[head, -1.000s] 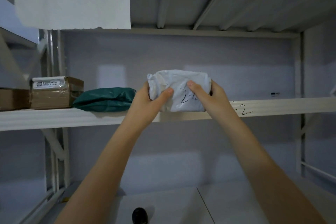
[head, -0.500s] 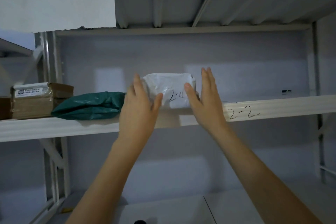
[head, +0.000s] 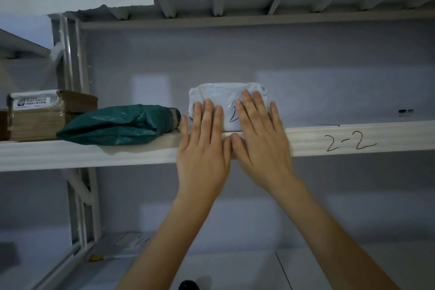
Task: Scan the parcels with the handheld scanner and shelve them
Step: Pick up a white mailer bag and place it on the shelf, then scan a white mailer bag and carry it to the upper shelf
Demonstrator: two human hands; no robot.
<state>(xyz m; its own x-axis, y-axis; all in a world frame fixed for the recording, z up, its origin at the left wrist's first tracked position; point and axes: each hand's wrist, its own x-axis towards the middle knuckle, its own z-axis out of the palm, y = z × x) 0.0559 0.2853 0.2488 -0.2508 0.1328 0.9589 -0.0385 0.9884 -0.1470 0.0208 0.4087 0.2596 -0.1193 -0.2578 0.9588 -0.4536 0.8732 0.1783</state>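
White plastic wraps the parcel (head: 226, 99), which sits on the shelf (head: 94, 154) near its front edge, right of a green bag (head: 117, 125). Left hand (head: 202, 148) and right hand (head: 261, 139) press flat, fingers straight, apparently pushing it deeper so it stays put.

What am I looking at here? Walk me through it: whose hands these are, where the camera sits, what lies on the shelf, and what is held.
There is no machine here. A person wears a camera on the head, so the one picture looks out along their own bare arms. The left hand and right hand lie flat, fingers straight, against the front of a white parcel standing on a pale metal shelf. Neither hand grips it; they only press on it. Left of it on the same shelf lie a green bag and, further left, a cardboard box with a label. "2-2" is handwritten on the shelf's front edge. No scanner is clearly visible.
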